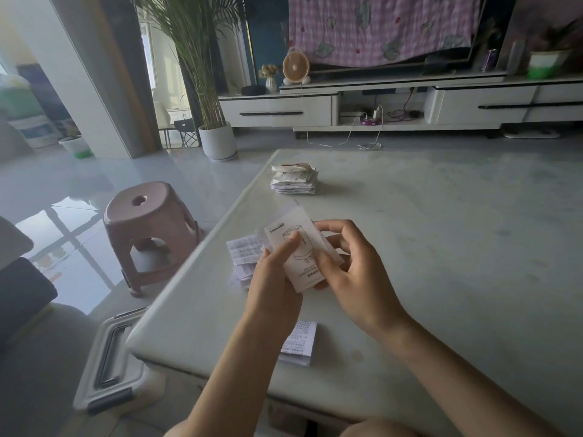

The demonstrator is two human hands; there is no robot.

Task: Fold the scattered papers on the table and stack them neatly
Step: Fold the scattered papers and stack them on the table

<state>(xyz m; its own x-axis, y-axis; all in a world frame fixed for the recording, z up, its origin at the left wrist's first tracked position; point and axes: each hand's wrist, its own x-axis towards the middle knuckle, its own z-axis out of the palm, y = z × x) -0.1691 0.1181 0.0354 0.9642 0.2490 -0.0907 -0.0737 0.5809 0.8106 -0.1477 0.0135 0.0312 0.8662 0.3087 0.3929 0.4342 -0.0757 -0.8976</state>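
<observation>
Both hands — left hand [273,280], right hand [353,263] — pinch 1 leaflet [295,244] above the table [441,247]; folded stack [295,181] lies far.

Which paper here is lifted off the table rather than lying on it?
The leaflet with the line drawing, gripped by the left hand and right hand; the far stack, printed sheets and folded paper lie on the table.

Head camera (wide-angle, seemingly hazy) looks forward and down, near the table [441,247].
</observation>
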